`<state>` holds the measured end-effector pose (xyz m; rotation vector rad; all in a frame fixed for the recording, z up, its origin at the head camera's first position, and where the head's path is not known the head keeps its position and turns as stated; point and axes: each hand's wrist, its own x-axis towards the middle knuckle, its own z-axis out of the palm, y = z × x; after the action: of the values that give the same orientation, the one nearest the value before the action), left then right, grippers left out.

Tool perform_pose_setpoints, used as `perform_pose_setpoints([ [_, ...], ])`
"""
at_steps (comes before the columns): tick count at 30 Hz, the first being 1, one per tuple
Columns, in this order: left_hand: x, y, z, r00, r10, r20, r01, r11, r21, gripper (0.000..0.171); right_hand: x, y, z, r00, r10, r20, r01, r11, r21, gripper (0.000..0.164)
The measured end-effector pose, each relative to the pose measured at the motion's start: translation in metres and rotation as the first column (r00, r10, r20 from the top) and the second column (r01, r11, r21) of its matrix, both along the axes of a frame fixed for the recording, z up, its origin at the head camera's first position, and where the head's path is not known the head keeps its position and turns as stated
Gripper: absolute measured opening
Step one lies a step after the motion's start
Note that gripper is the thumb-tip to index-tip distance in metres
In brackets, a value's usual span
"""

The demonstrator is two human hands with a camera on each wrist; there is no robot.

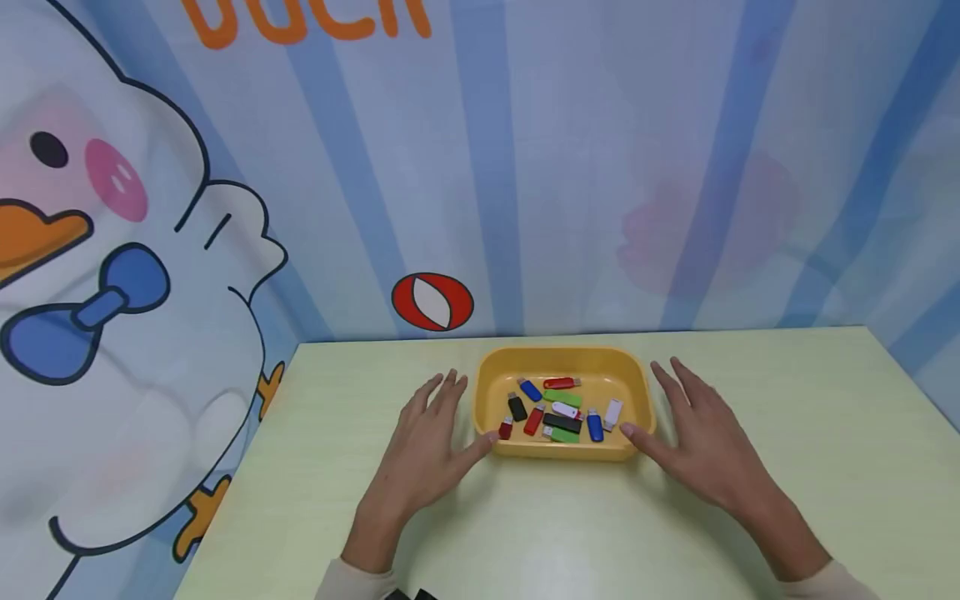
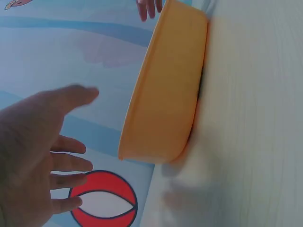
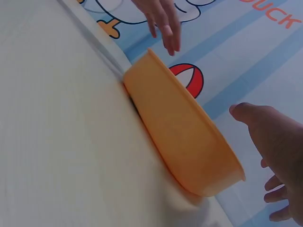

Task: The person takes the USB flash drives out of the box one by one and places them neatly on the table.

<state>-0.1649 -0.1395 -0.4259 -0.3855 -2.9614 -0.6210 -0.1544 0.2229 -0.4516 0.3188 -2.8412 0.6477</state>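
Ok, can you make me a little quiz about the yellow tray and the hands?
1. True or false: the left hand is lifting the yellow tray off the table.
2. What fills the tray? A) coins B) small USB sticks C) marbles
3. Fill in: the right hand lies with its fingers ____.

Key:
1. False; the tray sits on the table, with a hand at each side.
2. B
3. Straight, spread beside the tray.

A shallow orange plastic tray (image 3: 189,142) with rounded corners sat on the pale green tabletop (image 3: 61,142). The right hand (image 3: 279,156) hovered open just beside its near rim, and the left hand (image 3: 163,19) hung open past its far end.
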Motion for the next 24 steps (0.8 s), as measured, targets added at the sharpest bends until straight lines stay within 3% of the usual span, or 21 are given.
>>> perform_pose_setpoints([
  [4,-0.009,0.01,0.004,0.997,-0.063,-0.04,0.065,0.998,0.026,0.066,0.002,-0.006,-0.005,0.997,0.017,0.07,-0.017,1.0,0.006,0.097],
  [9,-0.03,0.026,0.011,0.989,-0.147,-0.014,0.145,0.987,-0.071,0.044,0.002,-0.011,-0.008,0.993,0.04,0.11,-0.042,0.999,0.013,0.099],
  [16,-0.059,0.047,0.015,0.982,-0.176,0.066,0.187,0.945,-0.269,0.041,-0.001,-0.012,-0.002,0.991,0.059,0.12,-0.063,0.998,0.028,0.102],
  [24,-0.07,0.062,0.001,0.978,-0.184,0.101,0.21,0.894,-0.396,0.039,0.001,-0.013,-0.002,0.986,0.057,0.156,-0.061,0.998,0.02,0.107],
])
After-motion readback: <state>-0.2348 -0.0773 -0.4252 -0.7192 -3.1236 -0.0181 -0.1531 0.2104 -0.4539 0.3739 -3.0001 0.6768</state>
